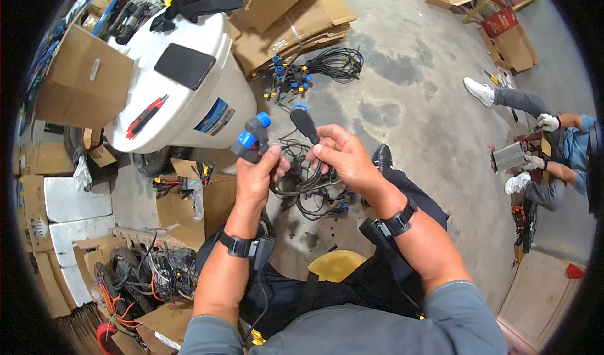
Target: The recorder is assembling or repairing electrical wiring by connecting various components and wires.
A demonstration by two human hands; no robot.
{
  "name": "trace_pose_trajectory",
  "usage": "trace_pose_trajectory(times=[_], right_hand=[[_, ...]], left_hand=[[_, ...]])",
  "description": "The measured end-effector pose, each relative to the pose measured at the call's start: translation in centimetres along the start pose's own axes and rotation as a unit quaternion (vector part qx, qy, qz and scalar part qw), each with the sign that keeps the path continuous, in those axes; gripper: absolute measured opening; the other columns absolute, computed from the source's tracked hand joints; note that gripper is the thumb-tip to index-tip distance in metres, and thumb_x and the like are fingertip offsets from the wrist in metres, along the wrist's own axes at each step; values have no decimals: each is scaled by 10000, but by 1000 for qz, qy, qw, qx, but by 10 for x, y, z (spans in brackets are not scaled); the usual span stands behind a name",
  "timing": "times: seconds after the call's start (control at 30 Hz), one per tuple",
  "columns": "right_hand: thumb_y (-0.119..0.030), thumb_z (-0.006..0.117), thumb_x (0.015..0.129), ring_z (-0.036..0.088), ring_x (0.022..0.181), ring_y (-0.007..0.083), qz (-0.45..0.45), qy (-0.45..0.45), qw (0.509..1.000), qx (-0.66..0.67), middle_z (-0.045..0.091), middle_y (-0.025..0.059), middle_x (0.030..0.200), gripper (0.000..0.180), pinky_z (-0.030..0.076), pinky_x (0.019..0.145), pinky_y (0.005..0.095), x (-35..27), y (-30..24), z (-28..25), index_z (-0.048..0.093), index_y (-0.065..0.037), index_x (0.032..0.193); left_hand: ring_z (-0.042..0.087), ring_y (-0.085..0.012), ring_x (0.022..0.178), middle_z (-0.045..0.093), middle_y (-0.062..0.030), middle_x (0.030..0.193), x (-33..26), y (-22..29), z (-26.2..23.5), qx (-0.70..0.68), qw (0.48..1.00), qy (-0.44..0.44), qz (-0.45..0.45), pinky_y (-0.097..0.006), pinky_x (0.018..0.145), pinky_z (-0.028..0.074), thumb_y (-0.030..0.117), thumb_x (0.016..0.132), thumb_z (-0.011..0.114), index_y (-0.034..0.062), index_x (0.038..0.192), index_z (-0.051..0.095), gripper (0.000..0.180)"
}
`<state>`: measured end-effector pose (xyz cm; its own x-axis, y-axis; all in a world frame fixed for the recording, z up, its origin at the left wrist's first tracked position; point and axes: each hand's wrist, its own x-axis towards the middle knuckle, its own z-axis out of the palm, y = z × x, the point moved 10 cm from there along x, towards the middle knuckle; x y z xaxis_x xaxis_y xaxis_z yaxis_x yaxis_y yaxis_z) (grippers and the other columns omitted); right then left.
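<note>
Above the floor, in front of my lap, my left hand [259,174] is closed around black cable connectors [255,133] with blue rings. My right hand [345,158] pinches a black cable connector [304,124], its blue-ringed end pointing away from me. Loops of thin black cable [301,192] hang below and between both hands. On the floor under them lie more black cables [321,211] with a blue-tipped end. Farther off is a bundle of black cables [336,64] with blue and yellow connectors [289,78].
A white barrel [233,119] at left carries a phone [185,66], a red-and-black cutter [148,116] and a black cloth [198,4]. Flattened cardboard [296,24] lies behind. Open boxes [214,204] hold wires at lower left. A gloved co-worker [569,147] holds a metal box [508,157] at right.
</note>
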<state>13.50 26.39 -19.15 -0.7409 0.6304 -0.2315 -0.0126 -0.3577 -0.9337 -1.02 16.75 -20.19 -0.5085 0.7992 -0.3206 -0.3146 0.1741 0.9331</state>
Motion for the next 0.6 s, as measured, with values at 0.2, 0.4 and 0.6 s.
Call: trace_pose_trajectory(times=[0.2, 0.4, 0.6], right_hand=[[-104, 577, 921, 574, 713, 82, -9, -63, 998, 23, 675, 77, 911, 338, 476, 630, 231, -3, 3, 24, 494, -7, 1234], [-103, 582, 921, 602, 766, 87, -25, -86, 995, 42, 677, 55, 917, 328, 482, 641, 232, -4, 1, 34, 516, -23, 1232], [-67, 563, 918, 612, 775, 91, -32, -92, 993, 64, 661, 45, 922, 313, 501, 653, 236, -4, -1, 37, 532, -17, 1224]], left_hand=[[525, -72, 520, 611, -10, 664, 2, -10, 9, -13, 999, -45, 3, -208, 461, 399, 182, 863, 705, 57, 865, 618, 153], [501, -45, 531, 606, 25, 704, -4, 1, 23, -66, 996, -56, 0, -187, 458, 358, 173, 801, 774, 80, 872, 618, 195], [487, -35, 567, 579, 48, 709, -3, 1, 26, -43, 995, -78, 41, -189, 466, 345, 185, 770, 804, 91, 854, 608, 233]])
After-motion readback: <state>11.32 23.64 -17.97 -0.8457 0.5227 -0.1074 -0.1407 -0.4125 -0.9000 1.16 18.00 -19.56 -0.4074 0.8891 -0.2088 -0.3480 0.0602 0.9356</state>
